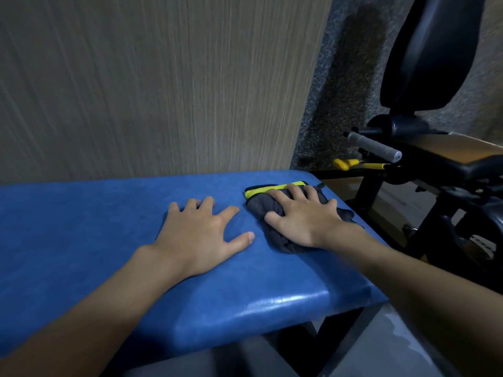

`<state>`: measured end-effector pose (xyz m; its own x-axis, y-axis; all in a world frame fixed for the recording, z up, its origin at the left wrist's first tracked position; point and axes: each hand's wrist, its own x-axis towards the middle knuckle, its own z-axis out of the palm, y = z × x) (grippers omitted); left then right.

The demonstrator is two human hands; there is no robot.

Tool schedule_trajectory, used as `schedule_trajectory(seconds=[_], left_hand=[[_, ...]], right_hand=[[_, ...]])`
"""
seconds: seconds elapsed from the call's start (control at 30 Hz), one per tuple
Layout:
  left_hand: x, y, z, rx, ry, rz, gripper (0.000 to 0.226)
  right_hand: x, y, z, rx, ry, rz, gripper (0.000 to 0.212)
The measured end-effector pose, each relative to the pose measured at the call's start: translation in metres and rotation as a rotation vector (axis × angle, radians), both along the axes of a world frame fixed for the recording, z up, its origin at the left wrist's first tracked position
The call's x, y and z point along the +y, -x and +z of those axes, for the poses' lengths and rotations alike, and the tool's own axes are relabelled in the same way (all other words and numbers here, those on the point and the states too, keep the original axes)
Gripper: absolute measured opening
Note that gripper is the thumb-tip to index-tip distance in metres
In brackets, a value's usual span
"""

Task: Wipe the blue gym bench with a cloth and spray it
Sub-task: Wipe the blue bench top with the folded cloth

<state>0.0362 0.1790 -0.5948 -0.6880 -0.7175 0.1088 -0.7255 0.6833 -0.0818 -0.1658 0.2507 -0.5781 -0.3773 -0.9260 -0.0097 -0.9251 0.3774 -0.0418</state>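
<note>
My left grip [201, 232] lies flat on the blue tabletop [81, 227], fingers straight and spread, holding nothing. It sits roughly midway between the near and far edges. Its thumb points toward the cloth [258, 206] and stops just short of it.

My right grip [302, 217] presses down on the cloth with spread, nearly straight fingers, the thumb lying along the cloth's left side. The cloth is dark grey with a yellow strip [275, 189] along its far side. It is bunched under my palm near the tabletop's far right corner, close to the right edge. The near edge of the tabletop shines.

Beyond the far edge stands a wood-grain wall [163, 77]. Past the right edge is a black exercise machine [430, 50] with a grey handle [375, 146] and a yellow lever [345, 163].
</note>
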Motion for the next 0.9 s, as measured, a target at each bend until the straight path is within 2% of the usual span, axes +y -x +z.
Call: schedule_trajectory(seconds=[0.23,0.4,0.6,0.9], left_hand=[[0.001,0.001,0.0,-0.012,0.004,0.007,0.098],[0.003,0.002,0.001,-0.018,-0.005,0.032,0.098],[0.006,0.003,0.005,-0.014,-0.06,0.072,0.1],[0.015,0.002,0.012,0.046,-0.122,0.126,0.098]], right_hand=[[-0.087,0.02,0.005,-0.015,0.0,-0.063,0.064],[-0.111,0.021,0.012,-0.061,-0.025,-0.09,0.066],[-0.079,0.013,0.01,-0.06,-0.044,-0.041,0.066],[0.027,-0.014,0.005,-0.068,-0.029,0.093,0.066]])
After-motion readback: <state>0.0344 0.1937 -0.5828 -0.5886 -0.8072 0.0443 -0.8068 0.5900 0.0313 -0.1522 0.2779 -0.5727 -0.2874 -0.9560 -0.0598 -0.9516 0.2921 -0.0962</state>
